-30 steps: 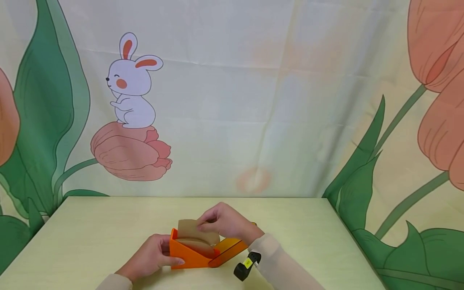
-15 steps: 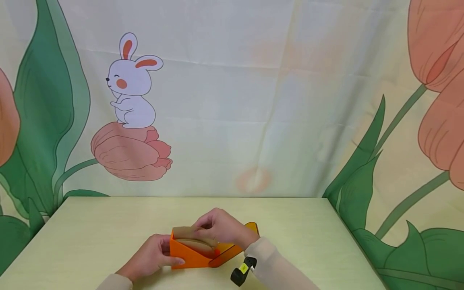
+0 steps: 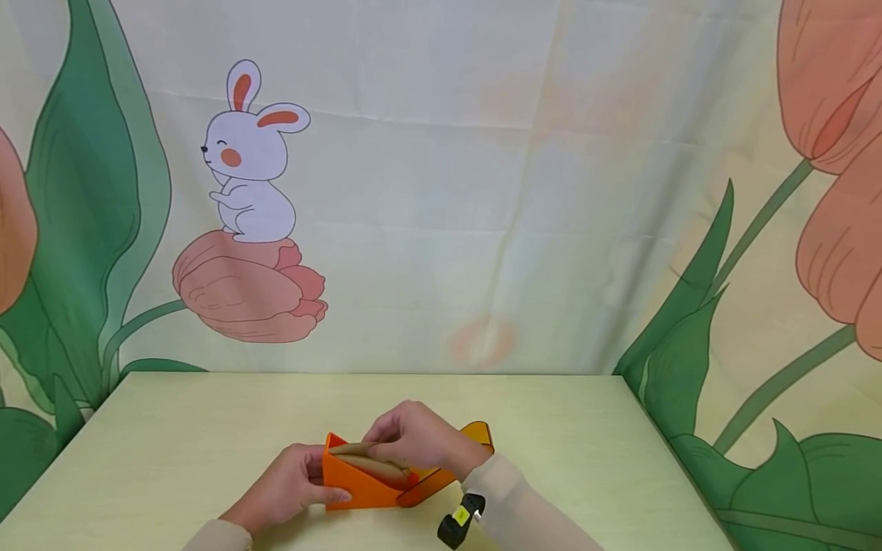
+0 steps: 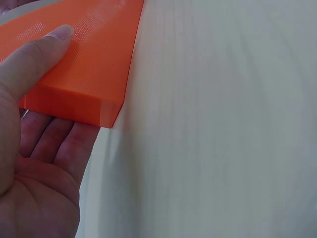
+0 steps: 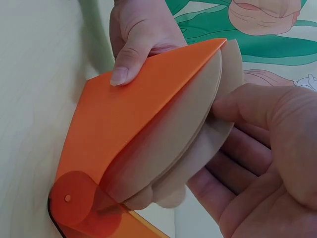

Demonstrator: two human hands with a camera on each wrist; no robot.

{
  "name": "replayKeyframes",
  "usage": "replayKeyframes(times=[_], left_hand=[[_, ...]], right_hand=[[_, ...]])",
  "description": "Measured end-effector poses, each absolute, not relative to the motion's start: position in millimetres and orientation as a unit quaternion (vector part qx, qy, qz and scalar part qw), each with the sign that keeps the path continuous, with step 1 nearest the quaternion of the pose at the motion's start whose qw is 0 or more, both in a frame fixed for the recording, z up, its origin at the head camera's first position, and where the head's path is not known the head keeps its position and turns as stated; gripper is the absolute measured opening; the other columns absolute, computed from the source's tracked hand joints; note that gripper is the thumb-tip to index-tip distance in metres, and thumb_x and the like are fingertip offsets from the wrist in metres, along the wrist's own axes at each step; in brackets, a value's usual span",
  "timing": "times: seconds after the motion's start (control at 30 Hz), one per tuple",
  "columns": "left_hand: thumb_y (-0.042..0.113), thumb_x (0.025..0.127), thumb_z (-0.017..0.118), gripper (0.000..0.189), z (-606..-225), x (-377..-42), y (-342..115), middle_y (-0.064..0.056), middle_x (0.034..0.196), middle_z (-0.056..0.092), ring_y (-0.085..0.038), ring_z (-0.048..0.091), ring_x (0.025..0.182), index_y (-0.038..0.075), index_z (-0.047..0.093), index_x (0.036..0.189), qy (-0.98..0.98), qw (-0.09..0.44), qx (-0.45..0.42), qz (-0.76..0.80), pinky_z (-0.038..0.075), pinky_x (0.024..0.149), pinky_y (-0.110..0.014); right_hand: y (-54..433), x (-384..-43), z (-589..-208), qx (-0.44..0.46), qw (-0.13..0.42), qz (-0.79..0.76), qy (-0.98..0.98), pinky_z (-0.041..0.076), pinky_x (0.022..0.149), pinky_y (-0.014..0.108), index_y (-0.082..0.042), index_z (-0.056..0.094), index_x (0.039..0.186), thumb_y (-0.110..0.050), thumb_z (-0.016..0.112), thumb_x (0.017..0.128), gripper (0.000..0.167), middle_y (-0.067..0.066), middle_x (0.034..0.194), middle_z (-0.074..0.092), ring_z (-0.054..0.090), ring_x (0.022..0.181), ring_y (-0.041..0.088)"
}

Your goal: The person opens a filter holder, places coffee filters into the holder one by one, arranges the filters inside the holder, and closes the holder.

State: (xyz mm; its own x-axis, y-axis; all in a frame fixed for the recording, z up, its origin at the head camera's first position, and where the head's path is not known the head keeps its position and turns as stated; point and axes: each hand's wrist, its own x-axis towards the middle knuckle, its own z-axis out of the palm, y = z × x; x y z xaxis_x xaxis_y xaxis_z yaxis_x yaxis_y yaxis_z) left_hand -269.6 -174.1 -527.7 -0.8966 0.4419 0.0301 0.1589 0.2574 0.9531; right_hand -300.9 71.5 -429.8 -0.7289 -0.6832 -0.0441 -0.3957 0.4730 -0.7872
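An orange plastic box [image 3: 361,485] with a slanted open top stands on the table, its hinged amber lid [image 3: 477,433] swung out to the right. My left hand [image 3: 292,484] grips the box's left end, thumb on the near wall and fingers behind. Brown paper coffee filters [image 5: 171,131] stand in the box, fanned apart in the right wrist view. My right hand [image 3: 416,438] reaches over the box and pinches the rear filter [image 5: 232,62] by its upper edge, between thumb and forefinger. That filter sits low, mostly inside the box. The fingers behind it are partly hidden.
The pale wooden table [image 3: 207,421] extends around the box. Behind it hangs a cloth backdrop [image 3: 427,229] printed with a rabbit and tulips. A black wrist device [image 3: 460,520] hangs below my right sleeve.
My right hand has moved down and slightly left, and the pinched filter has sunk from standing high above the box to near its rim. The left hand keeps its grip on the box.
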Motion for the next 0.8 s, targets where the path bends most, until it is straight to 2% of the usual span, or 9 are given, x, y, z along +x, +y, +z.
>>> replayKeyframes(times=[0.27, 0.47, 0.57, 0.63, 0.73, 0.8], left_hand=[[0.028, 0.082, 0.087, 0.047, -527.2, -269.3, -174.0, -0.007, 0.112, 0.078, -0.02, 0.074, 0.096, 0.006, 0.072, 0.121, 0.782, 0.123, 0.186, 0.582, 0.059, 0.085, -0.018], [0.028, 0.082, 0.087, 0.047, -526.0, -269.3, -173.4, -0.007, 0.112, 0.078, -0.019, 0.074, 0.096, 0.008, 0.072, 0.121, 0.783, 0.122, 0.188, 0.581, 0.058, 0.085, -0.018], [0.027, 0.082, 0.087, 0.047, -526.0, -269.2, -173.3, -0.007, 0.112, 0.078, -0.019, 0.074, 0.096, 0.008, 0.072, 0.121, 0.783, 0.122, 0.187, 0.581, 0.059, 0.085, -0.018], [0.027, 0.082, 0.087, 0.047, -526.1, -269.1, -173.4, -0.007, 0.112, 0.078, -0.019, 0.074, 0.096, 0.007, 0.072, 0.121, 0.783, 0.123, 0.186, 0.581, 0.059, 0.086, -0.019], [0.027, 0.082, 0.087, 0.046, -526.1, -268.8, -173.6, -0.007, 0.113, 0.078, -0.019, 0.074, 0.097, 0.007, 0.072, 0.122, 0.782, 0.123, 0.187, 0.581, 0.059, 0.087, -0.02], [0.027, 0.082, 0.087, 0.046, -526.0, -268.6, -173.8, -0.007, 0.113, 0.078, -0.019, 0.074, 0.097, 0.007, 0.072, 0.122, 0.782, 0.123, 0.188, 0.581, 0.059, 0.087, -0.02]], right_hand=[[73.7, -299.9, -430.0, -0.319, 0.232, -0.369, 0.842, 0.036, 0.047, 0.019, -0.013, 0.082, 0.106, -0.012, 0.064, 0.1, 0.019, 0.002, 0.085, 0.075, 0.046, 0.054, 0.01], [73.0, -300.1, -429.6, -0.312, 0.249, -0.352, 0.847, 0.032, 0.044, 0.02, -0.015, 0.082, 0.105, -0.009, 0.057, 0.101, 0.025, 0.003, 0.082, 0.072, 0.041, 0.05, 0.013], [72.9, -298.9, -428.7, -0.31, 0.258, -0.348, 0.846, 0.035, 0.044, 0.02, -0.015, 0.081, 0.103, -0.008, 0.056, 0.1, 0.027, 0.005, 0.082, 0.072, 0.046, 0.054, 0.013], [73.4, -297.8, -428.3, -0.312, 0.27, -0.349, 0.842, 0.042, 0.047, 0.021, -0.013, 0.081, 0.104, -0.006, 0.056, 0.098, 0.026, 0.004, 0.084, 0.073, 0.052, 0.06, 0.014], [74.5, -296.5, -428.3, -0.323, 0.284, -0.354, 0.83, 0.054, 0.055, 0.024, -0.011, 0.08, 0.108, -0.003, 0.06, 0.094, 0.025, 0.002, 0.091, 0.076, 0.064, 0.073, 0.015], [75.3, -296.8, -428.3, -0.336, 0.282, -0.355, 0.826, 0.057, 0.062, 0.025, -0.01, 0.079, 0.109, -0.002, 0.064, 0.092, 0.025, 0.002, 0.094, 0.078, 0.068, 0.078, 0.015]])
